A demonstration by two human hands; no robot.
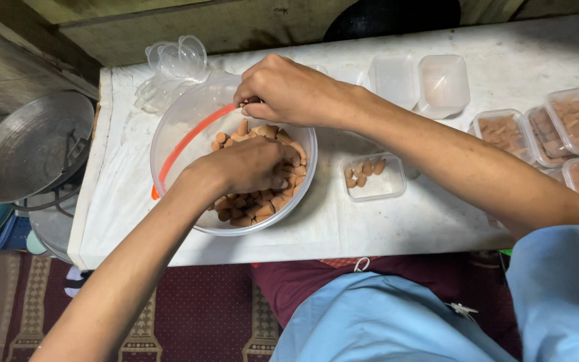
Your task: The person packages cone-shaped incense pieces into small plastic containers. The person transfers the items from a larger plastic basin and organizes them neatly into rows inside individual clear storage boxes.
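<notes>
Cones (252,213) fill clear bowl (169,134); both hands (252,164) inside.

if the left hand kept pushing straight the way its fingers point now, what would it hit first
Most likely more of the brown cones: the left hand is already in the pile, fingers pointing right. Beyond them comes the clear bowl's right wall. Depth is hard to judge from above.

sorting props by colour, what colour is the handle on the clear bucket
Orange-red; the handle arcs across the clear bucket, shown in the head view.
</notes>
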